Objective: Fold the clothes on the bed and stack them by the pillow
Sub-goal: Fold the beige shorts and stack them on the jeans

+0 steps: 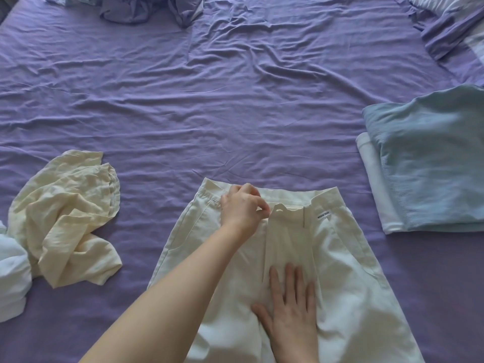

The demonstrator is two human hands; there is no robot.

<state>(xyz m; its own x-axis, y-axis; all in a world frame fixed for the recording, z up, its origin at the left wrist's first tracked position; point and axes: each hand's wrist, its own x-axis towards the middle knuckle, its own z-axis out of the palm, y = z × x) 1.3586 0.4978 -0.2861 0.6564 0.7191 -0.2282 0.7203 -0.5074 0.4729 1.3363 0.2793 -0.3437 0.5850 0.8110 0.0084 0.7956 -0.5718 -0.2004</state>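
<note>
With the cream trousers point(332, 258) laid flat on the bed point(235, 100), the fly is best closed while the left hand point(242, 208) pinches the waistband in curled fingers and the right hand point(290, 307) is pressed flat, fingers straight, before any fold is made.

Your bed point(209, 100) wears a wrinkled purple sheet. On it lie cream trousers point(340, 258) spread flat nearest you, a crumpled yellow shirt point(65, 218) to their left, a folded pile point(432, 166) on the right, and bunched purple cloth point(146, 9) at the far edge.
</note>
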